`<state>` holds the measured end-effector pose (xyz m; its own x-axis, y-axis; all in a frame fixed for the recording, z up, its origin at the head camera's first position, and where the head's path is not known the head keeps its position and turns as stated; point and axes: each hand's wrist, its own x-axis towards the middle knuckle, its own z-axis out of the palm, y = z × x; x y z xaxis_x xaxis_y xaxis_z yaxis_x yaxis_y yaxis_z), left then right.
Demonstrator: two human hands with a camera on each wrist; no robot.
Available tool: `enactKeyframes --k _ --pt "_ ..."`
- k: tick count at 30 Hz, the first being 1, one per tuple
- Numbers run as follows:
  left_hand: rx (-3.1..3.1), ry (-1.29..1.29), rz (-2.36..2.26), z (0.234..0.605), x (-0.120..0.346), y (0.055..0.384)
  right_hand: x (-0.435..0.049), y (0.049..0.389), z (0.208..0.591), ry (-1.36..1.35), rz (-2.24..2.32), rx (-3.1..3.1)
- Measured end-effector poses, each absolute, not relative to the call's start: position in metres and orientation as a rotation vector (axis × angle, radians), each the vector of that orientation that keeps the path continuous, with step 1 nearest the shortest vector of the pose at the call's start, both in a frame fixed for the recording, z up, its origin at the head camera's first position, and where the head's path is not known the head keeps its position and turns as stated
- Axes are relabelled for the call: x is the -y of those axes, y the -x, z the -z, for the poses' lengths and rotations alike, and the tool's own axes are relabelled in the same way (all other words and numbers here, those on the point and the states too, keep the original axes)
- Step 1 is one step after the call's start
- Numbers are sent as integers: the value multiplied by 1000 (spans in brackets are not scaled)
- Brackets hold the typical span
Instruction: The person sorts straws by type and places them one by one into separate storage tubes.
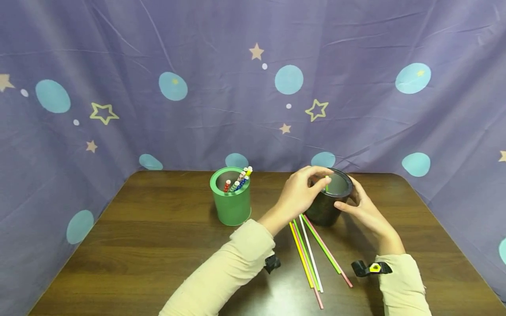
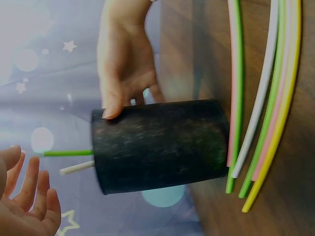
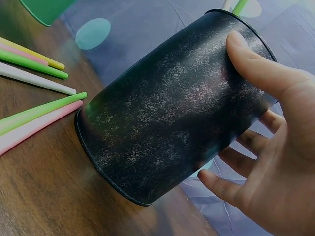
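Note:
A black cylindrical can point(image 1: 324, 211) stands upright on the table, marked by pale scuffs in the right wrist view. My right hand point(image 3: 275, 113) holds it near the rim, thumb on the near side and fingers round the far side. At the can's mouth is my left hand point(image 1: 301, 189). In the left wrist view, the fingers of my left hand point(image 2: 29, 196) are spread and loosely bent, just off the tip of a green straw point(image 2: 69, 153). That straw and a white straw point(image 2: 76, 168) stick out of the can.
Several thin straws point(image 1: 310, 259) in yellow, pink, green and white lie on the wooden table point(image 1: 158, 245), their far ends close by the can's base. To the left stands a green can point(image 1: 233, 208) holding several patterned sticks point(image 1: 241, 180). A purple curtain point(image 1: 221, 109) hangs behind.

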<state>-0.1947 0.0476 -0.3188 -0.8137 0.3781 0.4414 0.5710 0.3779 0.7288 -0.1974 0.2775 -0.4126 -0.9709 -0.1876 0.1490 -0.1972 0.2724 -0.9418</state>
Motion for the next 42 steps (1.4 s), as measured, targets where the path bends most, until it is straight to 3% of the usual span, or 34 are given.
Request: enactKeyframes --k 14,24,42 --pt "2437 906 1602 310 -11 185 -278 198 419 -379 -1818 2468" --pt "2653 800 1646 349 20 178 -279 199 420 -358 -1810 2491" --pt "2938 481 1540 418 19 193 -277 200 417 -361 -1839 2481"
